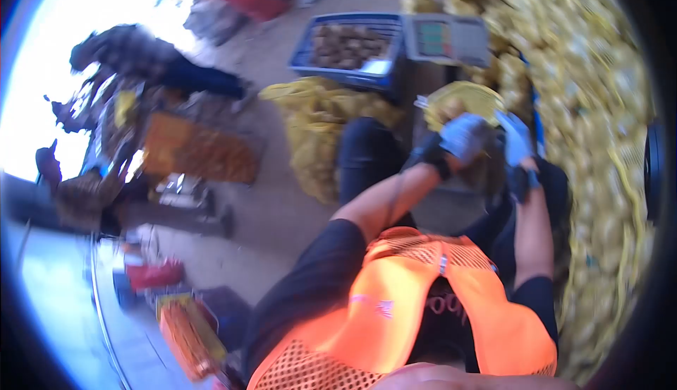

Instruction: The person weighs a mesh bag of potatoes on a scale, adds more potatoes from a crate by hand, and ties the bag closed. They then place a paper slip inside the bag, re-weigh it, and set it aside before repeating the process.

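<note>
My left hand (465, 138), in a blue glove, is at the near edge of a yellow mesh bag (479, 99) with a few brownish round items (453, 109) inside. My right hand (517, 138), also gloved in blue, touches the right edge of the same bag, with its fingers pointing up along it. Motion blur hides how the fingers of both hands are set. Just beyond the bag stands a scale (448, 38) with a greenish display.
A blue crate (348, 50) of brown round items stands at the upper middle, a filled yellow net sack (317, 132) below it. Stacked net sacks (599, 143) line the right side. Other people (159, 58) work at the left by an orange-brown tray (201, 148).
</note>
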The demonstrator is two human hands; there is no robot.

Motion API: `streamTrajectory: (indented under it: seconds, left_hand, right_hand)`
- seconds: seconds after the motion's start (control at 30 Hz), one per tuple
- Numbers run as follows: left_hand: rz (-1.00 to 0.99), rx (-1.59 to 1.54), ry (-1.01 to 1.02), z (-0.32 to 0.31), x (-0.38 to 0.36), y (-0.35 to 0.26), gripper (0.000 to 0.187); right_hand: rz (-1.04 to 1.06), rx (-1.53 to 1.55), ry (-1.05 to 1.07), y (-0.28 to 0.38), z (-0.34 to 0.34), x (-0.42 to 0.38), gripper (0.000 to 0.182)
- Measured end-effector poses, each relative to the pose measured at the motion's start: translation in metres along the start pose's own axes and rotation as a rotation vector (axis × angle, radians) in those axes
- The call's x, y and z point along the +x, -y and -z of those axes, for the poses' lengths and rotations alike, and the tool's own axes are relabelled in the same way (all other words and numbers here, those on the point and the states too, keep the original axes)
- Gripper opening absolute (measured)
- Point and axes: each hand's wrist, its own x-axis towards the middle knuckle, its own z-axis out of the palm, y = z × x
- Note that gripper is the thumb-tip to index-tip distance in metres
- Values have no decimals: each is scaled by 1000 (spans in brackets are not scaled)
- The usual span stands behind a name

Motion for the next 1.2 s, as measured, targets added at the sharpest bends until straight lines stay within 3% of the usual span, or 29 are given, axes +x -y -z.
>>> streamTrajectory:
  seconds: [0.03,0.07,0.1,0.13,0.2,0.33,0.4,0.43,0.5,0.53,0.6,0.7,0.97,1.07,1.13,1.2]
  left_hand:
    - [157,24,181,10,7,-14,13]
    - [264,-866,-117,-67,-9,50,15]
    - [830,-1616,-238,-42,7,18,15]
    - [854,-1682,-275,-19,11,-8,15]
    - [628,-768,-215,14,8,-36,11]
    - [646,-845,-251,-14,4,6,14]
    - [910,-1547,-506,-34,8,30,11]
    - [906,-1546,-510,-39,4,32,11]
    - [594,-684,-395,-29,-3,16,9]
    - [592,-681,-392,-20,-4,6,9]
    - [677,-280,-260,9,0,-29,18]
    - [735,-442,-249,-1,1,-18,19]
    - [699,-393,-285,-11,-6,1,20]
    - [743,-340,-297,-3,-7,1,19]
    - [748,-296,-298,5,-8,-1,18]
    - [762,-243,-276,13,-12,0,18]
  right_hand:
    - [34,14,55,12,-13,-9,16]
    - [-78,65,-15,30,-31,-22,23]
    - [-161,89,83,17,-21,-3,33]
    - [-245,96,35,5,-9,15,41]
    - [-270,186,94,16,-22,5,43]
    - [-241,285,254,-4,-16,15,33]
    - [-82,85,292,-6,-16,9,22]
    - [-58,98,318,-5,-15,5,19]
    - [13,11,403,-15,-5,18,18]
    - [82,-76,482,-22,1,26,19]
    - [89,-91,471,-16,-3,18,20]
    - [161,-186,420,-22,8,21,20]
    - [299,-374,304,-15,14,22,17]
    - [252,-336,286,-12,15,22,16]
    - [177,-116,187,7,2,4,18]
    - [177,-12,217,6,13,12,19]
